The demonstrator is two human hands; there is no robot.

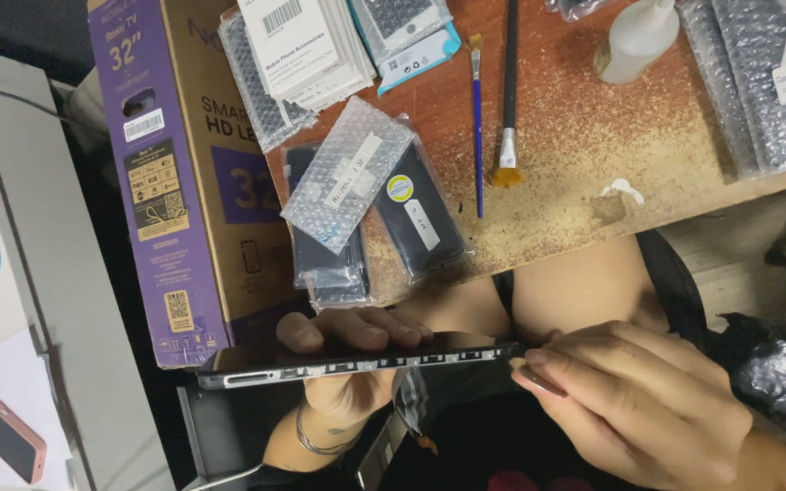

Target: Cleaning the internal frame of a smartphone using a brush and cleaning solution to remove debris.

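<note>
My left hand (352, 341) hides the middle of the thin dark device (357, 356) I hold edge-on, so I see only its rim and cannot make out its face. My right hand (634, 400) is cut off at the wrist by the lower frame edge; whatever its fingertips pinch at the device's right end is too small to tell.

On the worn brown tabletop (575, 155) lie dark flat parts in clear bubble-wrap pouches (347, 173), each with a white strip label, one with a round yellow sticker. A stack of white boxes (307, 45) sits above them, more bubble wrap at the right edge. A purple and brown carton (184, 173) leans left of the tabletop.

The device lies below the tabletop edge, over my lap, its long axis running left to right. My left fingers curl over its top edge, thumb beneath.
</note>
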